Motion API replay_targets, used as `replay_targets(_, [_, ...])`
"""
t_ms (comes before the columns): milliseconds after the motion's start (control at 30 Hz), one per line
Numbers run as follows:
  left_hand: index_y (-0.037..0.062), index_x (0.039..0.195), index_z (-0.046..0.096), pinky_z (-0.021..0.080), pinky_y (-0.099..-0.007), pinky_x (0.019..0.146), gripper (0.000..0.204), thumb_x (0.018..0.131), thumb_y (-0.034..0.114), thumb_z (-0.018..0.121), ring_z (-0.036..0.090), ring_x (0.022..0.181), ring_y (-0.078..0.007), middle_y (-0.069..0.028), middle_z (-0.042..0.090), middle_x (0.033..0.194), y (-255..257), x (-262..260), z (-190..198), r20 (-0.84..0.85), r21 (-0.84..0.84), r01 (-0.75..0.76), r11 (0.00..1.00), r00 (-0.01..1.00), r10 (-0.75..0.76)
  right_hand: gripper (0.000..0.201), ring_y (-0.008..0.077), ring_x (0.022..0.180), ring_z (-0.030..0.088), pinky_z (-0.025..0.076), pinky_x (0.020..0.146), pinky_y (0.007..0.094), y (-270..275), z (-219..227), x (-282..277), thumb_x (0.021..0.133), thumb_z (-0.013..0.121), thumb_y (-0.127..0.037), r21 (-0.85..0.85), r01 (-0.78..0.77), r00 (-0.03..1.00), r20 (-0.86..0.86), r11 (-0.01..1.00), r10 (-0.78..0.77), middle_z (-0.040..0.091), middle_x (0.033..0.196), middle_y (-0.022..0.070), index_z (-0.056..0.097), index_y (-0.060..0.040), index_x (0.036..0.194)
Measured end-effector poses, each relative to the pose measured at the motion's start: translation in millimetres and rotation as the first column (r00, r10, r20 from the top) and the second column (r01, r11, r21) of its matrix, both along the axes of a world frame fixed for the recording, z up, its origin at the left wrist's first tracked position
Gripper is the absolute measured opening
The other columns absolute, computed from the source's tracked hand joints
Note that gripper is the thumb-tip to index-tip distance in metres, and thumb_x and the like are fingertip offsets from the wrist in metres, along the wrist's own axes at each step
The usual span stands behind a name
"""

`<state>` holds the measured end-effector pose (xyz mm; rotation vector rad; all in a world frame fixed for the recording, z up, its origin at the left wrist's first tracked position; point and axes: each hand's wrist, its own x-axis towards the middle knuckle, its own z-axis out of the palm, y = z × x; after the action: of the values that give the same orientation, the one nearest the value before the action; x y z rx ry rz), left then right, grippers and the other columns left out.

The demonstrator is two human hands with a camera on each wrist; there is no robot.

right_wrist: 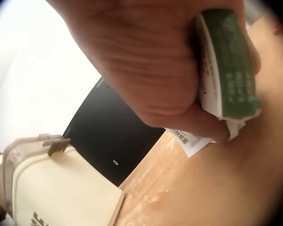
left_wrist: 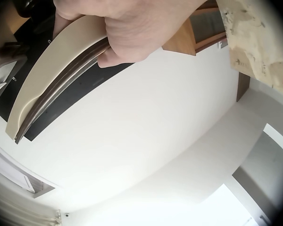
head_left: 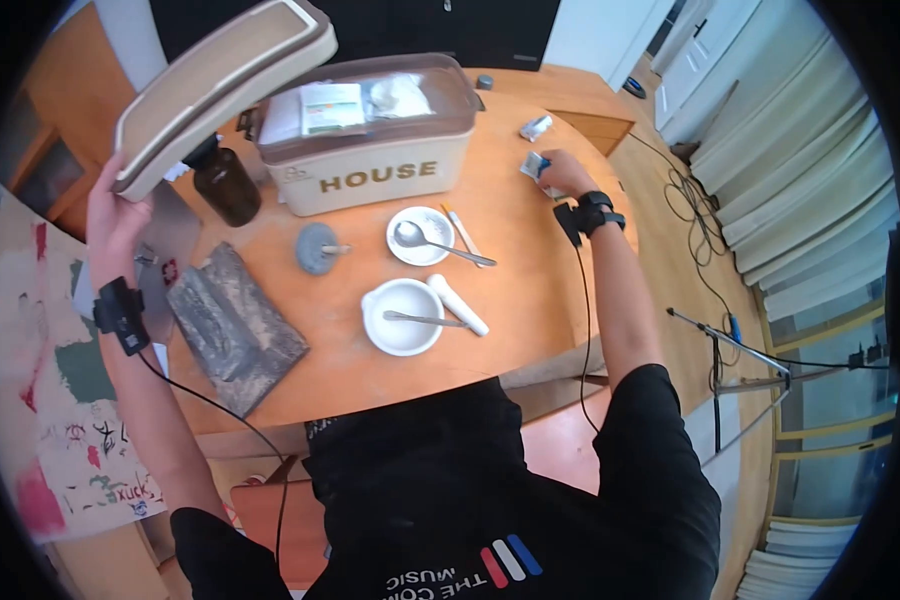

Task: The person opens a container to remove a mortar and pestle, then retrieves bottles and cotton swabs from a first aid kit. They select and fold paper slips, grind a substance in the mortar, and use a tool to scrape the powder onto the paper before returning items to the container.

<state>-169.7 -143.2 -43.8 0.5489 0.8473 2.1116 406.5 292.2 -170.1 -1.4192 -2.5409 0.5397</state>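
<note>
My left hand [head_left: 118, 222] grips one end of a cream-rimmed lid [head_left: 220, 85], tilted up beside a cream box [head_left: 370, 180] marked HOUSE. In the left wrist view the fingers and thumb of that hand [left_wrist: 137, 28] pinch the lid's edge [left_wrist: 56, 61]. Packets [head_left: 332, 108] lie in the open box. At the table's right side my right hand [head_left: 567, 175] holds a small packet [head_left: 533, 165]. The right wrist view shows a small green and white box [right_wrist: 231, 66] in the hand [right_wrist: 146, 61], with a white barcoded piece [right_wrist: 186, 140] by the fingers.
A brown bottle [head_left: 226, 185], a grey round object [head_left: 316, 248] and a grey patterned bag [head_left: 238, 325] are at left. Two white bowls [head_left: 402, 340], with spoons in them, and a pestle [head_left: 458, 305] are at the middle. A small white item [head_left: 536, 127] lies behind my right hand.
</note>
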Motion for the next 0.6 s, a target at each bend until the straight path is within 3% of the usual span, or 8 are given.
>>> replay_targets(33, [-0.0068, 0.124, 0.06, 0.064, -0.0367, 0.09, 0.028, 0.101, 0.008, 0.064, 0.072, 0.107, -0.0285, -0.0192, 0.07, 0.119, 0, 13, 3, 0.037, 0.006, -0.01, 1.0, 0.999, 0.01, 0.046, 0.0312, 0.087, 0.072, 0.056, 0.081, 0.039, -2, 3, 2, 0.067, 0.079, -0.011, -0.026, -0.012, 1.0, -0.007, 1.0, 0.011, 0.075, 0.094, 0.0178, 0.073, -0.0017, 0.111])
replay_targets(100, [-0.0057, 0.124, 0.06, 0.065, -0.0342, 0.086, 0.027, 0.101, 0.008, 0.064, 0.073, 0.103, -0.0275, -0.0179, 0.071, 0.116, -1, 29, 9, 0.041, -0.032, -0.051, 0.998, 0.998, 0.053, 0.042, 0.0284, 0.085, 0.072, 0.056, 0.079, 0.0391, -13, 8, 7, 0.069, 0.077, -0.012, -0.03, -0.023, 0.956, -0.293, 0.999, 0.013, 0.075, 0.092, 0.014, 0.074, -0.0025, 0.11])
replay_targets(133, [-0.0056, 0.125, 0.06, 0.064, -0.0354, 0.088, 0.027, 0.101, 0.009, 0.063, 0.072, 0.105, -0.0279, -0.0179, 0.07, 0.117, -5, 20, 5, 0.027, -0.01, 0.035, 0.999, 0.999, -0.034, 0.04, 0.0269, 0.084, 0.072, 0.056, 0.079, 0.0392, -14, 13, -1, 0.07, 0.076, -0.013, -0.035, -0.036, 0.904, -0.427, 0.999, 0.017, 0.075, 0.091, 0.0121, 0.075, -0.0028, 0.109])
replay_targets(200, [-0.0059, 0.126, 0.058, 0.063, -0.037, 0.092, 0.029, 0.102, 0.009, 0.063, 0.071, 0.109, -0.0288, -0.0187, 0.069, 0.12, -9, 24, 12, 0.032, -0.032, -0.057, 0.998, 0.998, 0.058, 0.04, 0.0213, 0.082, 0.07, 0.055, 0.076, 0.0361, -21, 52, -23, 0.073, 0.075, -0.011, -0.104, -0.061, 0.786, -0.618, 0.993, -0.016, 0.074, 0.092, 0.0086, 0.074, -0.0012, 0.112])
replay_targets(267, [-0.0066, 0.132, 0.054, 0.059, -0.0414, 0.102, 0.034, 0.102, 0.01, 0.062, 0.067, 0.119, -0.0311, -0.0207, 0.065, 0.128, -1, 23, 16, 0.037, -0.062, -0.094, 0.994, 0.995, 0.096, 0.034, 0.015, 0.083, 0.067, 0.055, 0.077, 0.032, -39, 104, -54, 0.081, 0.074, -0.011, -0.129, -0.065, 0.85, -0.526, 0.989, -0.013, 0.072, 0.093, 0.0073, 0.072, -0.0009, 0.113])
replay_targets(300, [-0.0074, 0.133, 0.053, 0.059, -0.0417, 0.102, 0.036, 0.102, 0.01, 0.062, 0.067, 0.119, -0.0315, -0.0209, 0.065, 0.129, 5, 28, 20, 0.027, -0.061, -0.093, 0.994, 0.995, 0.095, 0.033, 0.0145, 0.079, 0.065, 0.054, 0.073, 0.0302, -58, 128, -73, 0.082, 0.074, -0.012, -0.061, -0.136, 0.8, -0.595, 0.989, 0.073, 0.071, 0.089, 0.0064, 0.071, 0.0009, 0.112])
replay_targets(433, [-0.0087, 0.135, 0.051, 0.057, -0.0428, 0.105, 0.04, 0.102, 0.01, 0.062, 0.065, 0.121, -0.032, -0.0215, 0.064, 0.131, 8, 41, 26, 0.029, -0.044, -0.106, 0.993, 0.994, 0.108, 0.033, 0.0189, 0.078, 0.069, 0.054, 0.072, 0.0302, -53, 161, -137, 0.078, 0.079, -0.015, -0.167, -0.334, 0.779, -0.603, 0.928, 0.172, 0.072, 0.091, 0.012, 0.071, 0.0073, 0.102])
replay_targets(600, [-0.0068, 0.134, 0.053, 0.055, -0.0414, 0.107, 0.039, 0.101, 0.011, 0.065, 0.065, 0.121, -0.0302, -0.019, 0.064, 0.13, 4, 48, 26, 0.051, -0.033, -0.103, 0.994, 0.993, 0.104, 0.03, 0.0323, 0.078, 0.073, 0.058, 0.071, 0.0397, -53, 164, -187, 0.075, 0.074, -0.015, -0.04, -0.12, 0.957, -0.271, 0.992, 0.105, 0.073, 0.096, 0.0209, 0.076, 0.0033, 0.1])
